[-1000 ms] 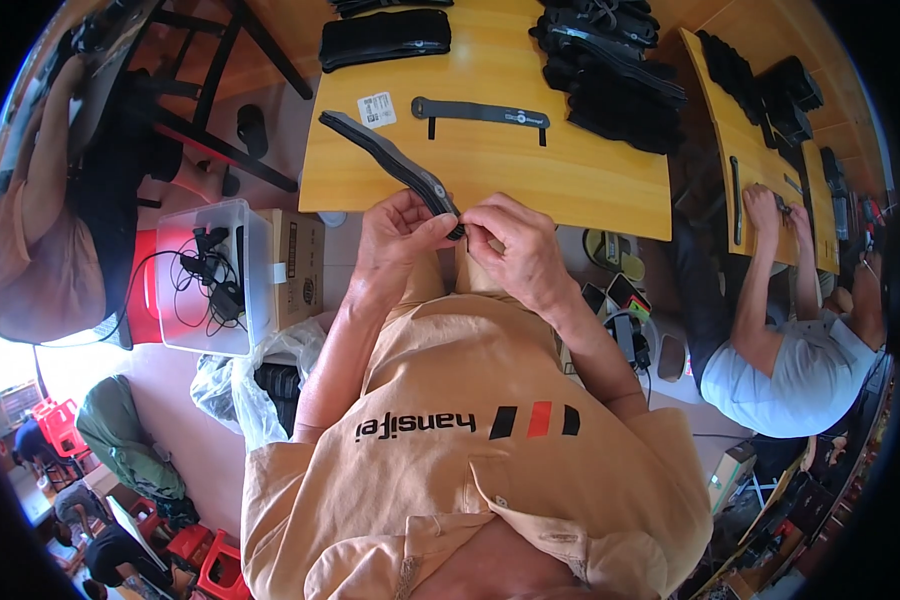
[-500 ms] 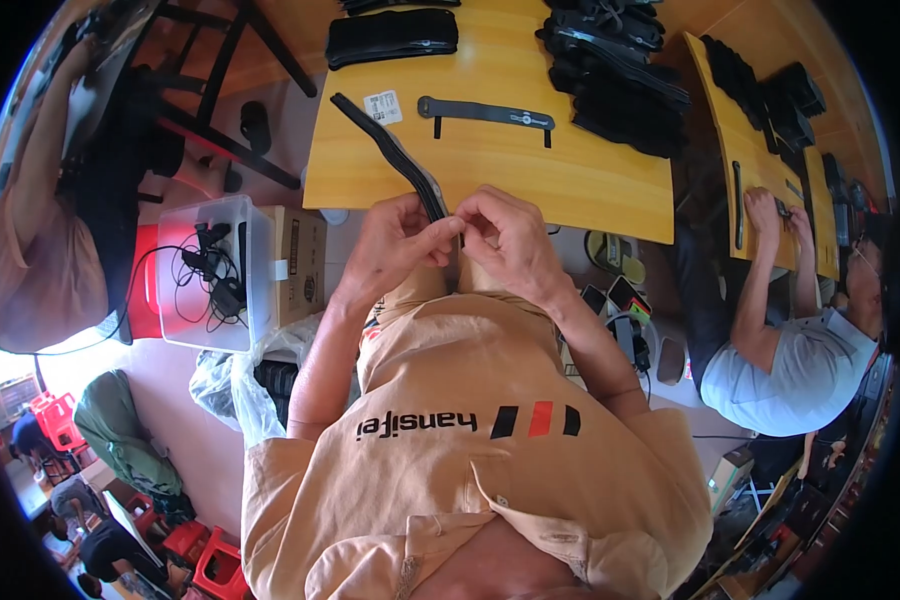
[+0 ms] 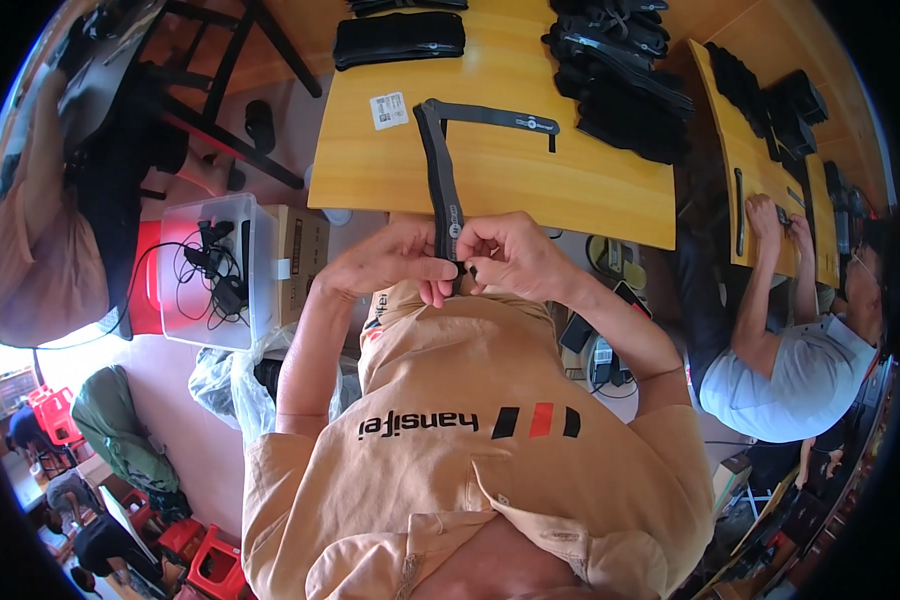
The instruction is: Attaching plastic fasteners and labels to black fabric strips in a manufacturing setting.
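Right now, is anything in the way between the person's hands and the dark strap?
No, nothing visible is in the way. The left hand grips the near end of the dark strap, and the right hand pinches at that same end.

One left hand (image 3: 395, 255), one right hand (image 3: 518, 258), one held strap bundle (image 3: 436, 175), one flat grey strap (image 3: 492, 117), one white label (image 3: 389, 111), one clear plastic bin (image 3: 263, 240), one cardboard box (image 3: 303, 245) beside it, one pale-shirted co-worker (image 3: 780, 375).

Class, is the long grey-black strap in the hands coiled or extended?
Extended: the strap runs lengthwise away from the left hand and right hand.
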A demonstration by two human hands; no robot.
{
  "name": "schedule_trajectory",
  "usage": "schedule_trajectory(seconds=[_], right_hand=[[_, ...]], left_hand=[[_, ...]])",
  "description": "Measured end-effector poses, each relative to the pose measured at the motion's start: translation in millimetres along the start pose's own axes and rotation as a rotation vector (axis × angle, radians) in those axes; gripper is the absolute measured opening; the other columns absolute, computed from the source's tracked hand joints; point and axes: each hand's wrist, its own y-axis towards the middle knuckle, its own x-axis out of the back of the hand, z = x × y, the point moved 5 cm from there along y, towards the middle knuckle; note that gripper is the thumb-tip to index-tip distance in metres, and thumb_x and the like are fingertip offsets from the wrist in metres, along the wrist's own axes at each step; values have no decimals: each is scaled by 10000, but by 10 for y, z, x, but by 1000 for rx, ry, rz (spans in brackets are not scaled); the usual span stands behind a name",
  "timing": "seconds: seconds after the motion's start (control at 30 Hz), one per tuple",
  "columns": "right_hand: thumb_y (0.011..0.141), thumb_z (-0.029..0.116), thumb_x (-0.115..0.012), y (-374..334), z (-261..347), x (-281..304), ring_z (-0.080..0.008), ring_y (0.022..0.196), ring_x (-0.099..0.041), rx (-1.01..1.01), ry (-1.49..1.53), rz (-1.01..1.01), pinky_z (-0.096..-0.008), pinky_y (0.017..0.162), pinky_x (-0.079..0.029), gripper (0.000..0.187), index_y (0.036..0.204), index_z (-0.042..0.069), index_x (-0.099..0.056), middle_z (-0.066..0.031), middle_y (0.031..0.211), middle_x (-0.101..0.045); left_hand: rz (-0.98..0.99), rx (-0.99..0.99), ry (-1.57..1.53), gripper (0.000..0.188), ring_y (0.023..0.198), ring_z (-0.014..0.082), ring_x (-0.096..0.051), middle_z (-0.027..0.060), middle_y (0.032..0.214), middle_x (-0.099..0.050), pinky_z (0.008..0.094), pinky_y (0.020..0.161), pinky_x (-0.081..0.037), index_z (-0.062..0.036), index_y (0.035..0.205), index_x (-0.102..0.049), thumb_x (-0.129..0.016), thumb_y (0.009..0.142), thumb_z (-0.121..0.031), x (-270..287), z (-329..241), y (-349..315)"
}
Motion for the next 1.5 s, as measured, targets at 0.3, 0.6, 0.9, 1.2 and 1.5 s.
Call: schedule_trajectory(seconds=[0.3, 0.6, 0.9, 1.2, 1.5], right_hand=[[807, 1, -586, -72, 278, 22, -138, 644, -523, 253, -448, -154, -264, 569, -459, 85, 860, -7, -520, -62, 709, -519], [801, 66, -592, -71, 254, 38, -213, 516, -492, 280, -405, 46, -300, 507, -388, 111, 742, 7, -520, -81, 585, -515], [813, 84, -498, -110, 69, 8, -49, 343, -376, -44, 437, 79, -188, 336, -309, 167, 650, 50, -488, 7, 479, -433], [833, 181, -498, -120, 58, -67, -59, 285, -336, 17, 872, 260, -209, 281, -337, 291, 591, 97, -359, -9, 427, -393], [813, 164, -514, -74, -1, 64, -71, 329, -372, -57, 759, 105, -215, 323, -339, 252, 604, 81, -400, -9, 459, -417]], left_hand=[[-232, -18, -46, 200, 586, 126, -606, 68, 714, -603, 206, 507, -490, 21, 877, -565, -540, 872, -177, 21, 44, 38], [-156, 25, -125, 196, 544, 116, -591, 55, 650, -595, 196, 489, -478, -1, 853, -580, -574, 866, -197, -94, 42, 27], [-104, -46, -310, 209, 474, 144, -584, 83, 611, -592, 209, 442, -479, 25, 840, -564, -576, 826, -183, -239, 51, 11], [90, -132, -317, 260, 503, 168, -607, 115, 651, -616, 218, 429, -486, 16, 803, -554, -559, 846, -240, -339, -50, -23], [-282, -105, -533, 304, 487, 103, -568, 36, 614, -579, 178, 401, -435, -38, 791, -577, -572, 882, -328, -225, 111, 155]])
